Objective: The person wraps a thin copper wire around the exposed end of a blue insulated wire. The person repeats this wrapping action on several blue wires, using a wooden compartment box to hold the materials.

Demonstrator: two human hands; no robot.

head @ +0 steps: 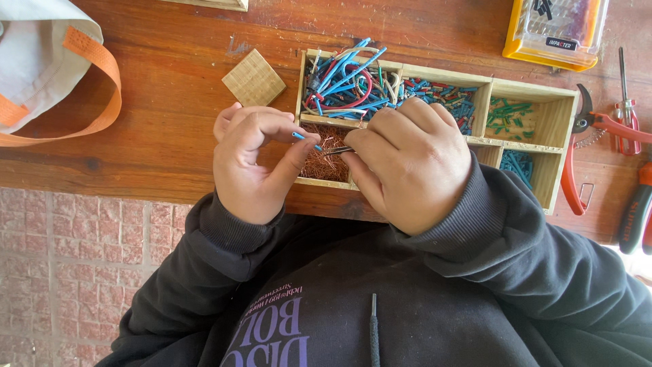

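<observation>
The left hand (252, 166) pinches a short blue wire piece (299, 137) between thumb and forefinger, its tip poking out toward the other hand. The right hand (413, 163) is closed around a thin metal tool (338, 151), whose point sits just beside the end of the blue wire piece; how the tool's tips stand is too small to tell. Directly behind the pinch lies a compartment of bare copper strands (327, 160), part of a wooden divided tray (562, 102). Just beyond that, a compartment holds a tangle of long blue, red and white wires (345, 83); to the right of it are cut blue and red bits (443, 95), then green bits (509, 114). Farther left of the grip rests a small wooden square (253, 77). Well to the right lie red-handled cutters (577, 149), and beyond them a yellow case (555, 30).
</observation>
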